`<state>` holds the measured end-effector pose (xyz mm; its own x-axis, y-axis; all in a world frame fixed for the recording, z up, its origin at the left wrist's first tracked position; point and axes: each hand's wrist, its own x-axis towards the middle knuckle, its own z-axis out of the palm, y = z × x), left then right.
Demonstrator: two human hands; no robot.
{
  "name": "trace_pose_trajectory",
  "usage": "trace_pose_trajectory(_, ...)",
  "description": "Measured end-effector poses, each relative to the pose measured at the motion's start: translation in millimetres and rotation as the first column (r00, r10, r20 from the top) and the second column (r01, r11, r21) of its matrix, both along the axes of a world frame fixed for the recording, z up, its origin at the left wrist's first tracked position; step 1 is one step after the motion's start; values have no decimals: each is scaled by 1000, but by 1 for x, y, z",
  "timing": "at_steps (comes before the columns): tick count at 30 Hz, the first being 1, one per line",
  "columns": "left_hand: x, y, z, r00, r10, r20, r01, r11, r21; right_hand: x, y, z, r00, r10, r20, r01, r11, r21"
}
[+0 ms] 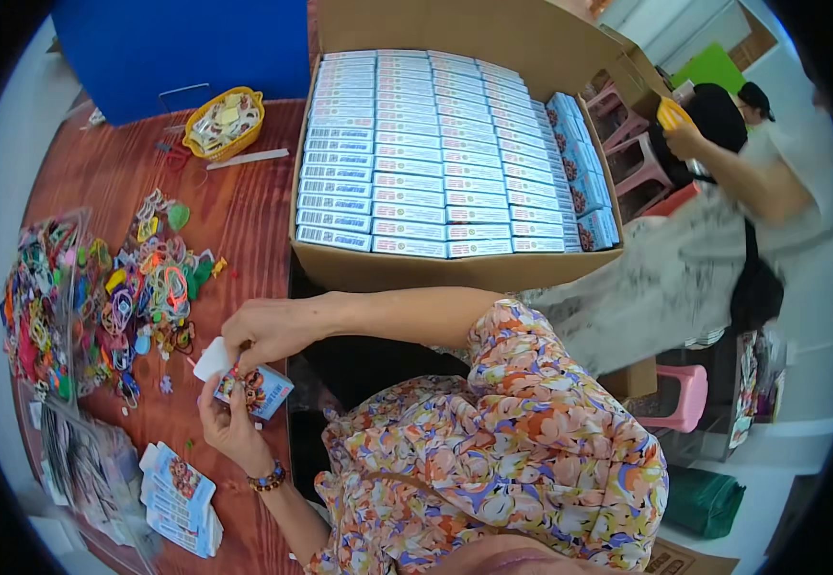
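- Head view: small box (271,393) at both hands' fingertips, above the table edge, just in front of the wearer's floral top (550,422).
- Box's long axis slants from the fingertips back toward the torso; end with white flap (212,359) points away from the body, plain end toward it. Whether flap belongs to box: cannot tell.
- Left hand (232,436), beaded bracelet (267,477) at wrist: fingers clamped on the box near its flap end.
- Right hand (277,329): fingertips drawn in at that same end, knuckles up; what they pinch, if anything, hidden.
- Surface: red-brown wood-grain table (244,206). Left of right hand, heap of coloured bands and trinkets (158,292), clear bin of more behind it.
- Below-left of left hand: fanned stack of flat blue-white cartons (182,503); beside it, clear bin of dark strips (81,460).
- Above right hand in frame: yellow basket (240,145) of small packets, red-handled scissors (175,156), white strip (249,158), blue panel (186,57).
- Up-right of right hand: big cardboard box (435,272), rows of cartons packed on edge.
- Room, far right of both hands: another person in pale patterned clothing (694,273), holding something yellow; pink stool (689,398); green bag (708,503).
- Small box's look: pale blue and white, printed with dark round food-like or bead-like shapes, too small to tell.
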<state>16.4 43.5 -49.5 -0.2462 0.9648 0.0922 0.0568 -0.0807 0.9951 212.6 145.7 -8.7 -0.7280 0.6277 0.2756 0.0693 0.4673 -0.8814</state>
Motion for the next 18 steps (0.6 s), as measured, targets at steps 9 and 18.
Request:
trace_pose_trajectory(9,3,7,5,981,-196,-4,195,978,-71,21,-9,6,997,-74,19,76,990,-120)
trace_pose_trajectory(18,4,2,17,984,-168,55,169,986,-10,5,-6,19,992,-130,-1,127,972,-200)
